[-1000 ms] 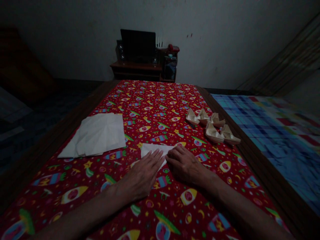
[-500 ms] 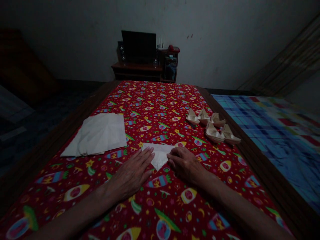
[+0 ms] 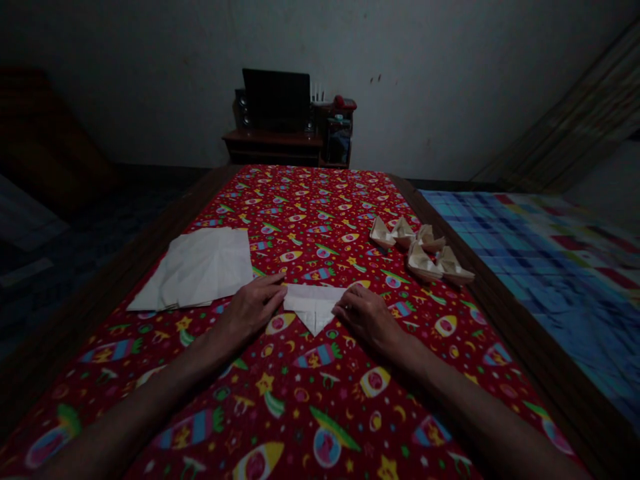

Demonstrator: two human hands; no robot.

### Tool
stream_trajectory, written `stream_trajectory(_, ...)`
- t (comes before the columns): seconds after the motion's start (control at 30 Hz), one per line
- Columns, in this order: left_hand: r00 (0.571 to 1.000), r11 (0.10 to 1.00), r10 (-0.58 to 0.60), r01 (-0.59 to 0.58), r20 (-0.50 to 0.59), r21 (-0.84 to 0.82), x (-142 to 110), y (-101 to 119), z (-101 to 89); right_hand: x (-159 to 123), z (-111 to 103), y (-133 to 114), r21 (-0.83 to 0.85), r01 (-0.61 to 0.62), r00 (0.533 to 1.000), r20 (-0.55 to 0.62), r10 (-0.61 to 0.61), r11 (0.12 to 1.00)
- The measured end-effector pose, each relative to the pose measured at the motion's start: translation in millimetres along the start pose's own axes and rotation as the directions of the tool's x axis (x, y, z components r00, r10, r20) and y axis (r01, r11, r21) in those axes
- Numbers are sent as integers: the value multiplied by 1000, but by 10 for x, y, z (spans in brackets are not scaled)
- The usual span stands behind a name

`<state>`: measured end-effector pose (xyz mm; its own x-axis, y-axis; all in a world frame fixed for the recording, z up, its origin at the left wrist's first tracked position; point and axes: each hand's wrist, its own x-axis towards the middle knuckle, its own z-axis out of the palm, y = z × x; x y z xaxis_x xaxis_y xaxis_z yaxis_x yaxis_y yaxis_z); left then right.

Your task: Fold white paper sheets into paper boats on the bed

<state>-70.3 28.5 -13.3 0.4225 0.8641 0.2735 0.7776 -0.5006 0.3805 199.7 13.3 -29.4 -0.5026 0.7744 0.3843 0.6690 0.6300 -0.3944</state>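
Paper [image 3: 316,301] is lying, long axis crosswise, between left hand [image 3: 253,303] and right hand [image 3: 369,316]. The left is resting loosely spread at one end; the right, curled, is touching the other, pinch indiscernible.

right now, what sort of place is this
Probably a room in a home: there's a dark flat screen on a wooden stand, a red rocket-print cloth, and blue plaid fabric at the right.

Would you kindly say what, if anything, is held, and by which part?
The right hand touches the folded white paper at its right end; whether it pinches cannot be told. The left hand, by the left end, shows no grip.
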Motion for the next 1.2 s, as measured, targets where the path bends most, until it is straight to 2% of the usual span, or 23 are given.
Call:
stream_trajectory(0.1, 1000, 999, -24, 23, -8, -22, 159, -32, 10, 11, 9, -5, 28, -40, 999, 7, 40, 999)
stream_trajectory(0.23, 993, 995, 74, -79, 88, 55, 252, -12, 80, 25, 5, -2, 14, -95, 991, -98, 96, 995)
stream_trajectory(0.33, 989, 992, 68, -82, 135, 101, 285, 10, 108, 34, -2, 30, 17, -121, 983, -135, 122, 993)
stream_trajectory(0.47, 975, 1000, 5, -4, 221, -4, 334, 43, 56, 33, -6, 77, 27, -157, 983, -89, 159, 987)
stream_trajectory(0.57, 940, 994, -84, 103, 332, -40, 363, 83, 3, 33, -15, 91, 44, -165, 984, -57, 168, 985)
stream_trajectory(0.63, 922, 991, -106, 129, 371, -39, 375, 100, -6, 37, -20, 92, 66, -167, 985, -40, 170, 984)
stream_trajectory(0.87, 945, 995, -58, 80, 323, -55, 364, 109, 59, 38, -39, 55, 101, -162, 984, -53, 168, 982)
stream_trajectory(1.0, 987, 996, 73, -65, 144, -64, 269, 175, 79, 16, -90, 15, 84, -80, 995, -47, 84, 993)
stream_trajectory(1.07, 983, 985, 166, -163, 73, -49, 196, 219, 68, 0, -111, 10, 80, -4, 999, -31, 7, 997)
stream_trajectory(1.2, 960, 965, 248, -233, 133, -120, 54, 266, 22, -22, -116, 26, 98, 111, 994, 5, -112, 989)
